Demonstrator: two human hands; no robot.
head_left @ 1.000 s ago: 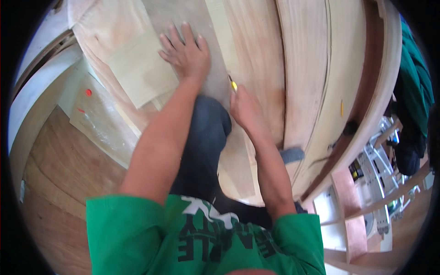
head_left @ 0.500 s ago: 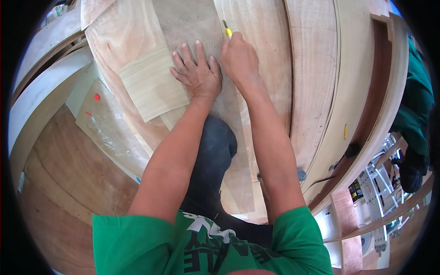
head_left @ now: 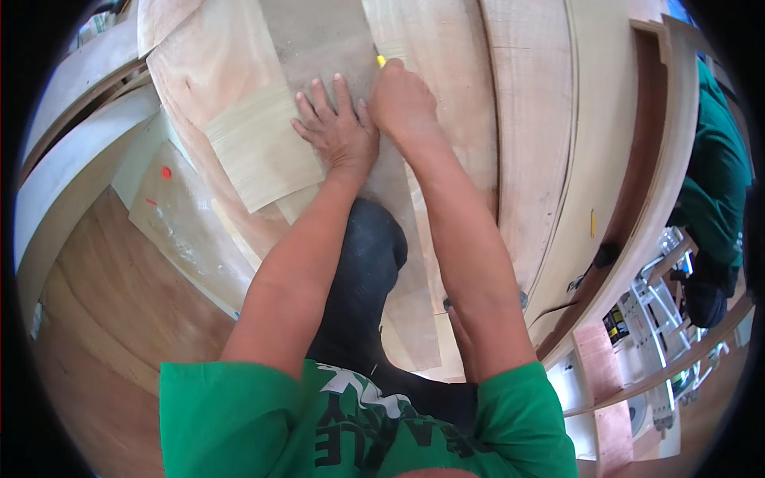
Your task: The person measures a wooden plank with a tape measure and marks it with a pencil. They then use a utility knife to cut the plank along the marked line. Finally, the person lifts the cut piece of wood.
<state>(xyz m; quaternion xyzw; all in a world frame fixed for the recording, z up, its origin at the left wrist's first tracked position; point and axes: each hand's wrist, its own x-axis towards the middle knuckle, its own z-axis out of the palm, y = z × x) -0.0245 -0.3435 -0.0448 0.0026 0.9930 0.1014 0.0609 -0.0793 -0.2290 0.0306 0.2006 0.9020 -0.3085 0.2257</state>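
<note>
My left hand [head_left: 339, 135] lies flat with its fingers spread on a long grey-brown strip [head_left: 319, 40]. The strip rests lengthwise over a pale wood sheet [head_left: 450, 88]. My right hand [head_left: 404, 99] is closed around a yellow utility knife [head_left: 382, 60], whose thin tip points away from me at the strip's right edge. Most of the knife's handle is hidden in the fist. My knee, in dark trousers, rests on the strip behind the left hand. A square of light veneer [head_left: 263, 147] lies to the left, close to that hand.
Long curved wood panels [head_left: 530, 103] run along the right, with a small yellow pencil-like stick [head_left: 593, 223] on one. Left stands a curved wooden frame [head_left: 88, 159], near a board with a red spot [head_left: 166, 172]. Another person in a green shirt [head_left: 717, 151] is at far right.
My right hand and the knife have come slightly toward me and to the left along the strip's edge. The left hand stays pressed flat. The whole view has shifted a little.
</note>
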